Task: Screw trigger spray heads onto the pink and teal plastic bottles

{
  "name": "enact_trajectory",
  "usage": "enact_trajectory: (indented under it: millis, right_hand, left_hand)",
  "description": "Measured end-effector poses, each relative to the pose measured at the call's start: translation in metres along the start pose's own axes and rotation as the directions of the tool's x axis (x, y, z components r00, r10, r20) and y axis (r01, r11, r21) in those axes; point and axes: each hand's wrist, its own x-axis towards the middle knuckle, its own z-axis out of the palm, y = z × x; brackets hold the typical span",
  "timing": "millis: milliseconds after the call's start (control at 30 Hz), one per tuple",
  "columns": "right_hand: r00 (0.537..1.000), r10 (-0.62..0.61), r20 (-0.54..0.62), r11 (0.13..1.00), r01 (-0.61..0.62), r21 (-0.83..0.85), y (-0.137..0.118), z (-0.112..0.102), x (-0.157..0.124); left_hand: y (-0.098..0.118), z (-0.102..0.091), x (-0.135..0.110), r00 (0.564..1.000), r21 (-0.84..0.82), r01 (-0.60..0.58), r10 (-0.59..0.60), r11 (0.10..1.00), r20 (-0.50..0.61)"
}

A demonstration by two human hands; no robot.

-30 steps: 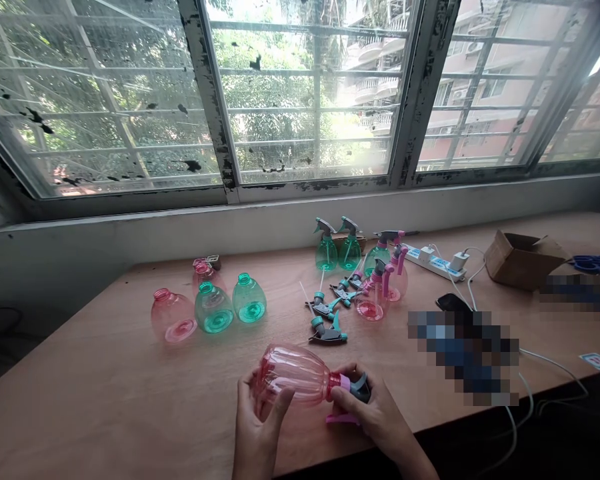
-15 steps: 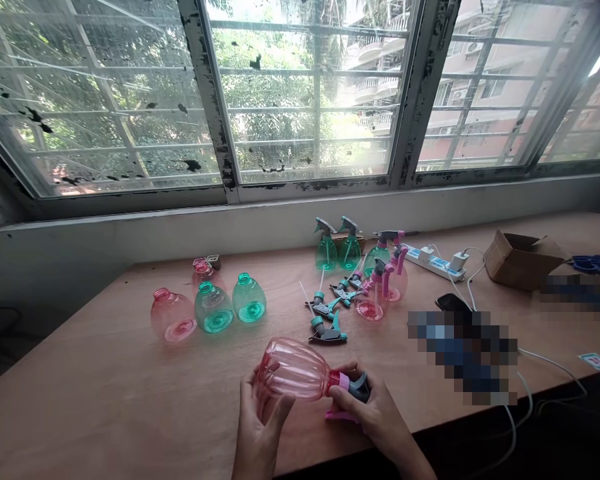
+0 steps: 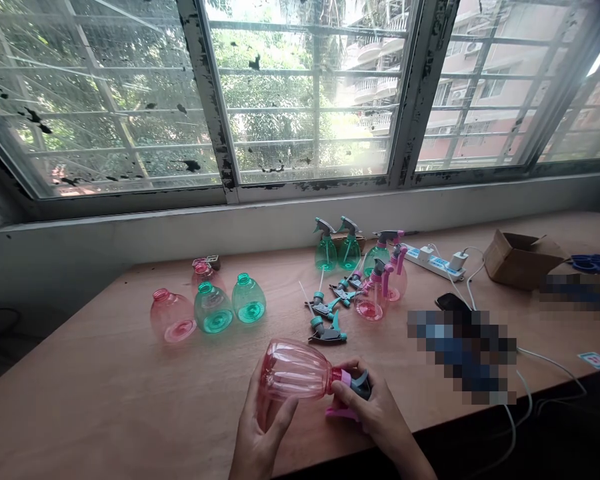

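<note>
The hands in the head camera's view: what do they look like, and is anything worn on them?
The left hand and right hand are a person's bare hands, with no gloves. No watch, bracelet or sleeve shows on the visible wrists and forearms. No ring shows on the fingers in view, though some are partly hidden.

"What's your left hand [image 3: 260, 427] doing?"
"I'm cupping the base of the pink bottle [image 3: 297, 370], thumb [image 3: 283, 421] at its near side."
"And your right hand [image 3: 373, 407]?"
"I'm gripping its neck, my forearm [image 3: 413, 453] slanting up to it from the lower right."
</note>
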Motion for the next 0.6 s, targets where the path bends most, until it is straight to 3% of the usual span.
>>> enact_trajectory:
  millis: [200,600]
  right_hand:
    - [1.000,-0.006,0.012,1.000,0.006,-0.007,0.0040,-0.0007,0.0011]
    - [0.999,-0.017,0.041,0.997,0.019,-0.068,-0.0013,-0.0018,-0.0004]
  left_hand:
    - [-0.0004,-0.0026,-0.0013,1.000,0.044,0.003,-0.004,0.999,0.014]
    - [-0.0062,-0.0013,0.0057,0.998,0.062,0.003,0.001,0.998,-0.062]
